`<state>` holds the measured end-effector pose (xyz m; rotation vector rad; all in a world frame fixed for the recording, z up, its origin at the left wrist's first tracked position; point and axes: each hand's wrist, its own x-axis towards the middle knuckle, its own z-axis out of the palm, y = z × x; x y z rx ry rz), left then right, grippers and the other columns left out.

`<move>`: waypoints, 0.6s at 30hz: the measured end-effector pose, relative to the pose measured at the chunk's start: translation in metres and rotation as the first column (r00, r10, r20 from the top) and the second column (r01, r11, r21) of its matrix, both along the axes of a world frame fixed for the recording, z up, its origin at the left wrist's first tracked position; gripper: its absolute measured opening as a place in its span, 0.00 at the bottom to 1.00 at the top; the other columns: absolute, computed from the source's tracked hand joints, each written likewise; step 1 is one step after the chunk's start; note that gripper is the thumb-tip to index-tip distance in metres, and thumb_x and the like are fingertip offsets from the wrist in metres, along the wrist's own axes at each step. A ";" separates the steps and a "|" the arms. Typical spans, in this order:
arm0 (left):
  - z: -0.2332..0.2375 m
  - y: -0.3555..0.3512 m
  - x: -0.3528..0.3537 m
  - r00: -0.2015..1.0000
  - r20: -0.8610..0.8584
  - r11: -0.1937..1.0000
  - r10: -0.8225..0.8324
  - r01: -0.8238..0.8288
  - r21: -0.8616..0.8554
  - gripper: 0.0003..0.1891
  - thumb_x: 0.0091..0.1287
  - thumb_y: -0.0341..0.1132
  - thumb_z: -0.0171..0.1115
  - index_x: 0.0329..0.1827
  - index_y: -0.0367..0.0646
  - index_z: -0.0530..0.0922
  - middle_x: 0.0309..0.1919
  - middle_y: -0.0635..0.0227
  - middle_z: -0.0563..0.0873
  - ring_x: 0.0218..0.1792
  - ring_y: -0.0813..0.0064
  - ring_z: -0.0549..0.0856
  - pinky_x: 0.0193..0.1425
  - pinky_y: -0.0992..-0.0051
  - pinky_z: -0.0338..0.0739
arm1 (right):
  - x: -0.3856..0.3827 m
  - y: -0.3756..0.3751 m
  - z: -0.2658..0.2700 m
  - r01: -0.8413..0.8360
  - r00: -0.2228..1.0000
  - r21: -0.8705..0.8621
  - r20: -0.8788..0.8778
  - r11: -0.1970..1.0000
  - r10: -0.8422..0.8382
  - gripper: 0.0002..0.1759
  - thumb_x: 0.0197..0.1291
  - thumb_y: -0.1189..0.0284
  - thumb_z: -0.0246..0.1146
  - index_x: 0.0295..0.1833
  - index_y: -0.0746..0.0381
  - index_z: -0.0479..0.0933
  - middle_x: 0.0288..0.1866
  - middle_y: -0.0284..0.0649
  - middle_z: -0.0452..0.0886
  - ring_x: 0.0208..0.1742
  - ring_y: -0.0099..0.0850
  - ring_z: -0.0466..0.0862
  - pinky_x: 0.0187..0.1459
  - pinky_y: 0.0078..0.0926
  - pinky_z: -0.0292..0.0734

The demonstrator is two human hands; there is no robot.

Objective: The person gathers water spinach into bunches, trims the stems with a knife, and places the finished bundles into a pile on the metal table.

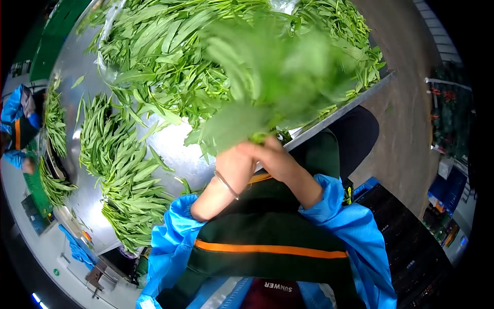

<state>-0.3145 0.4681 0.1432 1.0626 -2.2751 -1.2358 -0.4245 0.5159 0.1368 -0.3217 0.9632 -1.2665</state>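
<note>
Both of my hands are together at the near edge of the metal table [180, 149]. My left hand [235, 164], with a bangle at the wrist, and my right hand [275, 157] are wrapped round the stems of a bunch of leafy greens [278, 72]. The bunch fans out away from me and is blurred by motion. Beyond it lies a large heap of loose greens [170, 46]. A row of laid-out greens [123, 170] runs down the left part of the table.
Smaller bunches [55, 121] lie at the table's far left side. Another person [19, 121] in blue sleeves is beyond them. Black crates [406, 242] stand at the lower right. A shelf with red items [450, 113] is at the far right.
</note>
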 end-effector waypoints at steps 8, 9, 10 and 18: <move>0.039 0.002 0.011 0.993 -0.094 0.965 -0.067 0.088 0.249 0.29 0.57 0.30 0.66 0.61 0.34 0.66 0.52 0.46 0.76 0.52 0.50 0.77 0.53 0.66 0.73 | -0.031 0.022 0.002 0.160 0.934 0.127 0.300 0.979 -0.192 0.28 0.56 0.70 0.58 0.61 0.71 0.65 0.59 0.48 0.74 0.60 0.36 0.73 0.63 0.33 0.65; 0.038 0.000 0.014 0.996 -0.089 0.939 -0.031 0.059 0.338 0.25 0.58 0.29 0.64 0.59 0.36 0.69 0.50 0.47 0.78 0.50 0.51 0.79 0.51 0.67 0.75 | -0.032 0.022 0.003 0.155 0.928 0.106 0.325 0.982 -0.181 0.28 0.56 0.70 0.58 0.62 0.71 0.65 0.59 0.48 0.73 0.60 0.36 0.73 0.63 0.33 0.65; 0.036 0.001 0.010 0.983 -0.151 0.943 0.102 -0.047 0.330 0.14 0.60 0.27 0.61 0.50 0.38 0.76 0.41 0.51 0.83 0.42 0.56 0.83 0.44 0.72 0.77 | -0.032 0.023 0.003 0.148 0.921 0.085 0.351 0.985 -0.169 0.28 0.56 0.70 0.58 0.62 0.71 0.65 0.60 0.49 0.73 0.61 0.36 0.73 0.63 0.34 0.64; 0.037 -0.008 0.004 0.987 -0.158 0.997 0.027 -0.015 0.075 0.08 0.54 0.23 0.66 0.36 0.41 0.81 0.32 0.63 0.84 0.30 0.66 0.83 0.35 0.76 0.77 | -0.032 0.028 0.016 0.167 0.931 0.084 0.314 0.982 -0.185 0.25 0.54 0.73 0.61 0.58 0.69 0.69 0.57 0.51 0.75 0.56 0.37 0.76 0.59 0.33 0.70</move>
